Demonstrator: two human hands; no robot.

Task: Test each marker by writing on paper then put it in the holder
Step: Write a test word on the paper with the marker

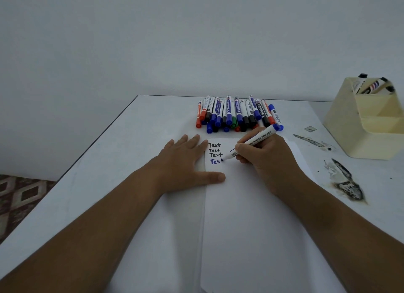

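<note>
The white sheet of paper (251,216) fills lower centre; your left hand (185,164) presses it flat, fingers straight. Your right hand (262,159) grips the blue-capped white whiteboard marker (251,143), tip touching the unfinished fourth "Test". Finish the stroke lightly. The cream holder (349,126) sits at right.

home room, plain white wall (153,41), patterned floor tiles (19,196), scuffed white table (131,135)
</note>
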